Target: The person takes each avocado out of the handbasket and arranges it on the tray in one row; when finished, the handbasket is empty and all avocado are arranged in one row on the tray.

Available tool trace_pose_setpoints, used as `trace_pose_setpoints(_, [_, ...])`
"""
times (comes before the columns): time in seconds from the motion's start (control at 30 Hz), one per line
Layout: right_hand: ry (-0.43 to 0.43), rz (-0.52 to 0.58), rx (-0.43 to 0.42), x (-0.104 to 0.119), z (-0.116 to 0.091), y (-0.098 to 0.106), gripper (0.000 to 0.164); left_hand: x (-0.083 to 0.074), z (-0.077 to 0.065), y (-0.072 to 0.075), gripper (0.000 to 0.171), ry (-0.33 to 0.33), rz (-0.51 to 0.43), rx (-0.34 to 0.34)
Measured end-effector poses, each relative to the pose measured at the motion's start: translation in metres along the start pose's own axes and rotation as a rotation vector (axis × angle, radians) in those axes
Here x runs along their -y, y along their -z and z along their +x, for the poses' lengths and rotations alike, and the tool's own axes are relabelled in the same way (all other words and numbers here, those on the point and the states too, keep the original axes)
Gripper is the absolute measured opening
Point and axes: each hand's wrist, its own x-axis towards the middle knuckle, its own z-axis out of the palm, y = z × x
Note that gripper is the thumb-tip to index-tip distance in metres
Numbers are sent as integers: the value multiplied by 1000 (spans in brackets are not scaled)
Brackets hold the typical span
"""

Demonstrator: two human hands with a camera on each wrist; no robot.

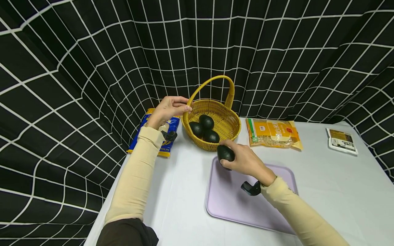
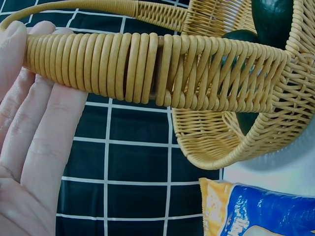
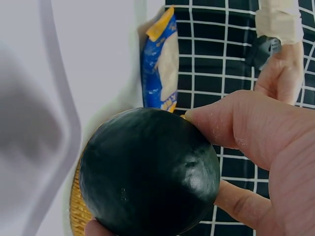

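Observation:
My left hand (image 1: 169,110) pinches the handle (image 2: 93,66) of a yellow wicker basket (image 1: 230,123) between thumb and fingers on its left side. Three dark green avocados (image 1: 206,122) are in the left part of the basket. With my right hand (image 1: 246,161) I grip another avocado (image 1: 225,153), thumb and fingers spread around its sides. That avocado (image 3: 147,172) fills much of the right wrist view. It is held over the far left corner of a pale purple tray (image 1: 237,203), close to the basket's front rim.
A blue and yellow bag (image 1: 166,145) lies left of the basket, partly behind my left wrist. Right of the basket is an orange package of grain (image 1: 274,133). Farther right lies a small white and brown packet (image 1: 342,141). A black gridded curtain (image 1: 261,44) encloses the white table (image 1: 181,205).

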Motion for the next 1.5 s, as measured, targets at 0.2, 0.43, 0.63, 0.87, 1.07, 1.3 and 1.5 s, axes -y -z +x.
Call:
trace_pose_setpoints(0.2, [3,-6,3,-2,-1,-4,54,1,1,0,36,-4,-3,-2])
trace_pose_setpoints(0.43, [-23,-12,29,-3,-3,-11,55,1,0,-1,34,3,-16,-5])
trace_pose_setpoints(0.63, [-27,-4,31,-5,-3,-16,54,1,1,-1,35,4,-9,-7])
trace_pose_setpoints(0.87, [-25,5,34,-7,-4,-22,53,2,1,-1,34,-4,4,-5])
trace_pose_setpoints(1.07, [-33,16,46,-7,-5,-25,52,2,0,-1,33,-11,-3,-3])
trace_pose_setpoints(1.3, [-49,24,62,-6,-7,-31,53,1,0,-1,34,-7,-14,0])
trace_pose_setpoints(1.5, [-45,26,68,-5,-10,-39,55,2,0,-1,35,-7,-5,-3])
